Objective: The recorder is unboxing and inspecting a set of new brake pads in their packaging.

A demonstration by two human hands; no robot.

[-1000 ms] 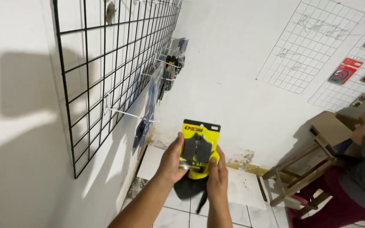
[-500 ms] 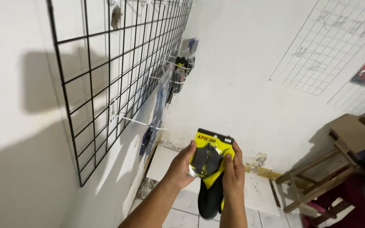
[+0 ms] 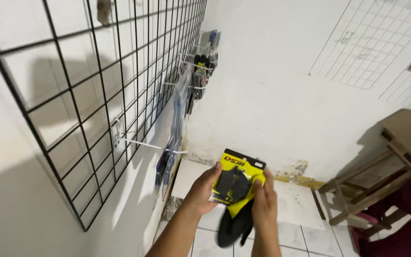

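**Both hands on yellow carded pack**

Left hand [image 3: 204,190] and right hand [image 3: 264,204] both grip a yellow-and-black carded blister pack [image 3: 237,183], held right of and below the empty white peg hook [image 3: 148,145] on the black wire grid panel [image 3: 96,95]. Wooden stool [image 3: 381,176] far right of the hook.

The black wire grid panel [image 3: 86,95] fills the left of the frame, flat against the wall. A bare white peg hook [image 3: 151,145] juts from it at centre-left, pointing toward the middle of the picture; the air around its tip is open. Higher along the grid, toward the upper centre, hanging blister packs [image 3: 200,66] crowd their hooks and block passage close to the panel. Lower right, a tilted wooden stool [image 3: 381,176] occupies the floor. Between grid and stool, the middle of the frame stands open above the tiled floor [image 3: 300,209].
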